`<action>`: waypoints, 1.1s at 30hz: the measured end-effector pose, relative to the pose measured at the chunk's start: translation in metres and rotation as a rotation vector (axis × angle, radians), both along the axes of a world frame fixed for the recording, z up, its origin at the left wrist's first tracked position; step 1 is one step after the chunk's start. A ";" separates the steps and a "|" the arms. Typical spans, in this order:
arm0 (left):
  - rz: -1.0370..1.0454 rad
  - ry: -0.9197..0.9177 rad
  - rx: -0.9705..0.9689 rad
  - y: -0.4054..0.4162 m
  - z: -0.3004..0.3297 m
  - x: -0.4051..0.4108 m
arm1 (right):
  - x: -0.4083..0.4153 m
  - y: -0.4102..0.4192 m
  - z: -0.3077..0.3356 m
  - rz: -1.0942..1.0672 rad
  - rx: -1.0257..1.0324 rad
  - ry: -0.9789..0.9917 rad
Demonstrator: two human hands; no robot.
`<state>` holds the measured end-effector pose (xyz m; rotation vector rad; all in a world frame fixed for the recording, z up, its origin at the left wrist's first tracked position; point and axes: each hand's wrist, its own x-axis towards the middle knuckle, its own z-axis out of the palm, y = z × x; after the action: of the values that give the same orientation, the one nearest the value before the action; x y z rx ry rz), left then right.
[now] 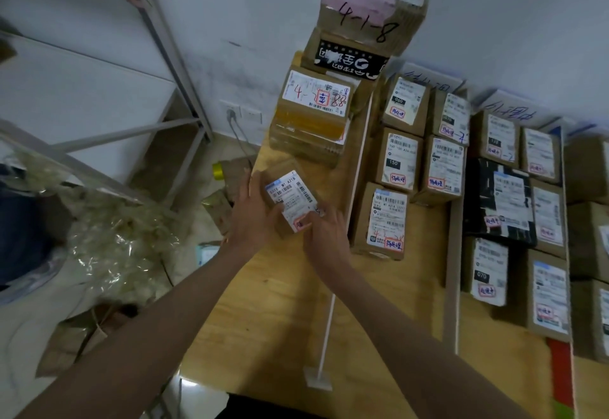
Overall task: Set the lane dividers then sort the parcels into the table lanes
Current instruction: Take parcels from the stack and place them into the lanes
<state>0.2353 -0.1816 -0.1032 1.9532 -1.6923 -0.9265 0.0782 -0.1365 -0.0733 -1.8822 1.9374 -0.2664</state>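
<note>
- Small brown parcel [290, 199], white barcode label up, sits tilted in the leftmost lane, near the table [273, 303] edge.
- Bare wood lies toward the person; a white divider [329, 316] stands just right, taller boxes [313, 115] stacked behind.
- Left hand [253, 217] grips the parcel's left side; right hand [324, 234] pinches its near right corner, both arms stretched forward.

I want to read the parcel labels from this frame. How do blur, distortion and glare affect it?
Head view: wide-angle bending curves the shelf frame and lane dividers; parcels at the right edge are smeared; the label on the small parcel, held by left hand and right hand, is only partly legible; a glare patch sits on the table's near edge.
</note>
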 end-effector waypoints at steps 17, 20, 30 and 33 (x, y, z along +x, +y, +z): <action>0.101 0.233 0.416 -0.017 0.000 0.000 | -0.018 -0.009 0.020 -0.051 0.067 -0.032; 0.039 0.198 0.390 -0.019 0.036 -0.003 | -0.028 -0.010 0.039 -0.092 0.025 -0.004; -0.089 0.195 0.253 -0.017 0.116 -0.032 | -0.087 0.010 0.099 -0.177 -0.111 0.106; -0.129 0.223 0.215 -0.007 0.137 -0.062 | -0.112 0.021 0.106 -0.221 -0.146 0.120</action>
<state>0.1732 -0.1883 0.0339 1.8050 -1.6618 -1.3701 -0.0334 -0.1155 0.0330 -1.8085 2.2665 -0.3778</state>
